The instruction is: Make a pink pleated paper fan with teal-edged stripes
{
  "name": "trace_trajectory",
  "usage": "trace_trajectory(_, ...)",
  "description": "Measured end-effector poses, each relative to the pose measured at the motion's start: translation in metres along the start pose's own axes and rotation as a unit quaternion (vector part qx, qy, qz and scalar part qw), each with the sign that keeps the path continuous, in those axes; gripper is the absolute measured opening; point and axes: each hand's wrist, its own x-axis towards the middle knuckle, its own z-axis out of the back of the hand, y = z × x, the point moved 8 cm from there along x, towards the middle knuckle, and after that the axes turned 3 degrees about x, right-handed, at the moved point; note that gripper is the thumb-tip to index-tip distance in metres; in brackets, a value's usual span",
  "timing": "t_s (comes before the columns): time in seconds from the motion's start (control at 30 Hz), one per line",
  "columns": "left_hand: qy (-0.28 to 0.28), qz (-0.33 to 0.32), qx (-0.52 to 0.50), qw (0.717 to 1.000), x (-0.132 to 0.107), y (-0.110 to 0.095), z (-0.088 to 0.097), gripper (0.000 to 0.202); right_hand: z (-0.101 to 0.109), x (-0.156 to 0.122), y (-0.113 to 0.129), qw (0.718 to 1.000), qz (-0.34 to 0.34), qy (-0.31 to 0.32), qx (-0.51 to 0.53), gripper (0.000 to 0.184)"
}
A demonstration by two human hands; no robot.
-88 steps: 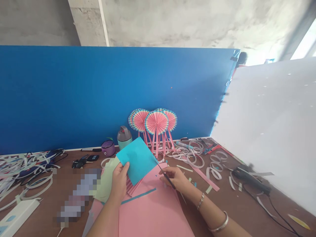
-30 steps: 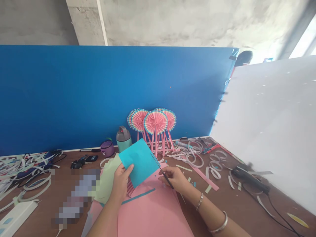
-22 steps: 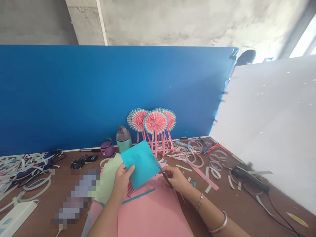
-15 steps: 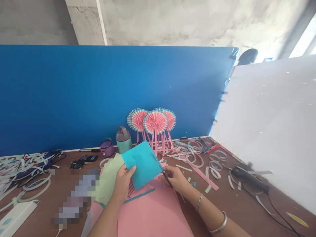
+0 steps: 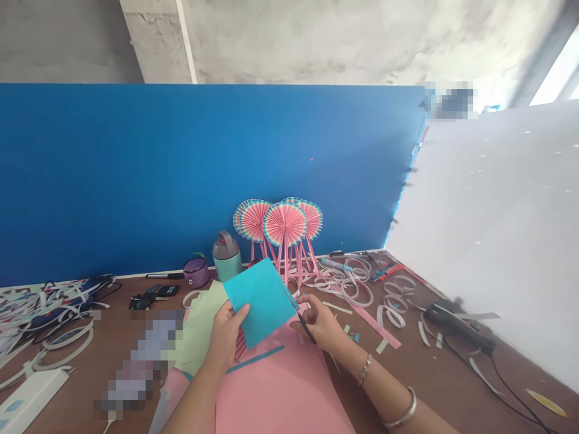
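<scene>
The blue paper (image 5: 259, 304) is held above the pink sheet (image 5: 280, 395), pinched at the left by the nearly closed left hand (image 5: 225, 334), seemingly so that the right edge is left free. Along this edge a thin dark tool (image 5: 308, 331) is gripped by the curled right hand (image 5: 323, 326); behind, paper fans (image 5: 286, 232) are stood, perhaps for working room.

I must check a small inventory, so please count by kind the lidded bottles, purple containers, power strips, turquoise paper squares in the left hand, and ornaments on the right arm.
Lidded bottle: 1
Purple container: 1
Power strip: 1
Turquoise paper square in left hand: 1
Chain bracelet: 1
Metal bangle: 1
Total: 6
</scene>
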Motion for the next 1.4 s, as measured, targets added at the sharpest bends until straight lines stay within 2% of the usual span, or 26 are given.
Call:
trace_trajectory(0.2, 0.006, 0.017, 0.001, 1.0, -0.0019, 0.001, -0.003, 0.049, -0.001, 0.0016, -0.0028, 1.0, 0.014, 0.005, 0.011, 0.044)
trace_trajectory(0.73, 0.019, 0.025, -0.001, 1.0, -0.0019, 0.0035, -0.0066, 0.056, -0.0023, 0.0006, 0.0017, 1.0, 0.016, -0.004, 0.014, 0.038)
trace_trajectory(1.4, 0.033, 0.03, 0.021, 0.999, -0.0028, 0.0037, -0.0076, 0.047, 0.0003, 0.0022, -0.0025, 1.0, 0.017, -0.015, 0.008, 0.039)
